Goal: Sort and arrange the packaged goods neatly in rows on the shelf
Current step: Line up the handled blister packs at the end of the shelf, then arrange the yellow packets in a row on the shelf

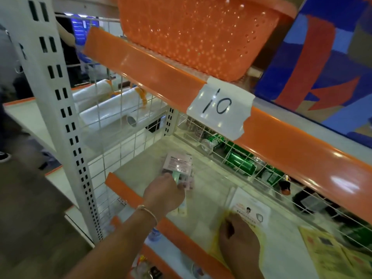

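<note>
Shelf: pale board behind an orange front lip, wire mesh at the far side and left end; we reach into it with both hands.
Left hand: over the near left of the shelf, fingers curled round the near end of a clear-wrapped packet; the fingertips are hidden under the hand, so we cannot tell how firm the hold is.
Packet: pink card back with a barcode and a pale green item inside; it lies or hangs low over the board toward the far left corner. We cannot tell whether it touches the shelf.
Right hand: near edge, right of the left hand, fingers bent down onto a flat white-and-yellow pack; pinching or only pressing, we cannot tell.
Other packs: yellow flat packs lie further right on the same shelf.
Behind the mesh: green cans lying on their sides.
Above: orange basket and a taped label marked 10.
Risk, packet: we judge the slick wrap could slide out of an end-only hold, and the packet would land crooked.
Risk, row: we think moving both hands at once could push the flat packs askew, since loose packs slide easily on a smooth board.
Risk, clearance: the upper lip hangs low; we could knock a wrist on it when lifting out.
</note>
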Tool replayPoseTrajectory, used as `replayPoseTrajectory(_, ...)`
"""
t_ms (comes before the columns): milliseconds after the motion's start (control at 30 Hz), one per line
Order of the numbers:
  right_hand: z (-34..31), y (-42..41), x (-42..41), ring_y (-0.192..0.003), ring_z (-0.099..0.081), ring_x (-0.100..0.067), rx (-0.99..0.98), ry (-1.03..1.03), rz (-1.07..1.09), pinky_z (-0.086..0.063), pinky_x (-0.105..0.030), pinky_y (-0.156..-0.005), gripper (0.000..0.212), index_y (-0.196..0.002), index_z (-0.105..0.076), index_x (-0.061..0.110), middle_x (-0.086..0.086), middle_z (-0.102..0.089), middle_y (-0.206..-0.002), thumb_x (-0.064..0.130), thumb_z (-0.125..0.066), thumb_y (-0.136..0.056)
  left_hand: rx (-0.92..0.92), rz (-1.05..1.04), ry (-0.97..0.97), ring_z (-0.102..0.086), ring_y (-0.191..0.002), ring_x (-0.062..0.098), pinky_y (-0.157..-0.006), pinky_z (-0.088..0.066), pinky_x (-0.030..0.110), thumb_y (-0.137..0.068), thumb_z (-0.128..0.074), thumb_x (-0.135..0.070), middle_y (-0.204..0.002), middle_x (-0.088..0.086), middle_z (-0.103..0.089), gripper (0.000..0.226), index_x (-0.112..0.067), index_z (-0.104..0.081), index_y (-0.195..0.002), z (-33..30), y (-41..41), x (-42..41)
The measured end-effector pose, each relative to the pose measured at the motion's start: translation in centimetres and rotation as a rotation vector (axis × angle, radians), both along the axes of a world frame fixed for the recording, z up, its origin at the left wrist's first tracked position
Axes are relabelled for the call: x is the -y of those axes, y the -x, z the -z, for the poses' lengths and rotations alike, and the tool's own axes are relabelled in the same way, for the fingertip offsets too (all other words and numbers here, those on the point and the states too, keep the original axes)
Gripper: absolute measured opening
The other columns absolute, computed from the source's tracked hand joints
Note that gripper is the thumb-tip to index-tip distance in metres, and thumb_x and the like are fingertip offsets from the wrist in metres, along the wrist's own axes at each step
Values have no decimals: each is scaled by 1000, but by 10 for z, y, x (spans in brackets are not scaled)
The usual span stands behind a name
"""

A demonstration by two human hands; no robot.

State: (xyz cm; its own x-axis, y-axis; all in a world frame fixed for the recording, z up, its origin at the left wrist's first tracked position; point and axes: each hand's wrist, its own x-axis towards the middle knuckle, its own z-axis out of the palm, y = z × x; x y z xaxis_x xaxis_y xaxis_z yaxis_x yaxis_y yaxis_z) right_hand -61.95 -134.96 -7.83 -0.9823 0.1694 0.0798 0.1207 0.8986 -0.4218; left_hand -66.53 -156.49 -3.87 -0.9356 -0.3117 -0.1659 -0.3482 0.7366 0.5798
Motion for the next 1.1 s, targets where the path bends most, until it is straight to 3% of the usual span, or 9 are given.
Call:
replayPoseTrajectory(100,4,0,0,-104,-65,-21,-18,8,16,-48,-29,-80,15,-100,-70,27,3,-71,-112,27,-62,-88,-51,19,142,-62,-91,26,-66,-39,28,-93,-46,-40,-105,8,-65,35,-10,-54,-109,-1,-3,-5)
replayPoseTrajectory(300,9,0,-3,-79,-66,-22,-82,6,-24,-47,-29,-62,4,-80,-64,25,3,-70,-84,21,-65,-82,25,75,422,-66,-92,25,-65,-40,28,-96,-35,-50,-103,5,-66,45,-16,-62,-108,-9,-5,-21)
replayPoseTrajectory(433,9,2,-6,-80,-67,-21,-64,-6,-27,-49,-29,-65,5,-82,-66,21,2,-69,-83,24,-61,-83,-35,75,470,-67,-94,25,-67,-47,28,-99,-33,-45,-106,5,-68,44,-14,-63,-110,-23,-3,-37)
replayPoseTrajectory(567,-1,0,-11,-70,-64,-20,17,30,-68,-52,-33,-63,15,-78,-57,20,1,-65,-75,33,-52,-84,-41,111,451,-64,-98,27,-73,-48,31,-97,-33,-49,-110,8,-66,48,-15,-63,-111,-32,3,-59)
replayPoseTrajectory(667,-19,5,-29,-80,-67,-8,126,246,-22,-52,-20,-79,20,-103,-67,29,10,-71,-90,39,-54,-91,-59,222,487,-62,-100,27,-73,-47,32,-97,-34,-50,-110,10,-64,49,-12,-59,-113,-35,1,-86)
replayPoseTrajectory(733,-26,3,-52,-97,-66,-9,40,267,-3,-47,-19,-86,29,-116,-67,25,7,-71,-108,37,-59,-92,-82,299,495,-62,-99,26,-69,-42,32,-97,-35,-50,-108,8,-64,47,-12,-58,-111,-41,-4,-107)
replayPoseTrajectory(833,-25,-15,-95,-105,-64,-13,-117,264,81,-47,-23,-90,28,-114,-69,21,4,-68,-117,34,-61,-91,-80,401,484,-61,-99,23,-73,-43,33,-97,-35,-50,-106,4,-64,45,-14,-57,-111,-42,-13,-143)
replayPoseTrajectory(1000,-16,-56,-178,-92,-60,-6,-132,296,244,-41,-14,-78,26,-114,-68,18,2,-67,-118,30,-62,-91,-140,544,367,-61,-100,22,-73,-45,31,-95,-38,-50,-109,2,-63,43,-17,-58,-112,-27,-32,-215)
replayPoseTrajectory(1100,-11,-81,-225,-103,-63,-13,-97,318,336,-43,-19,-85,28,-116,-68,17,0,-67,-119,30,-62,-91,-152,660,194,-60,-93,19,-72,-45,29,-95,-44,-46,-107,0,-60,33,-19,-59,-108,-12,-49,-265)
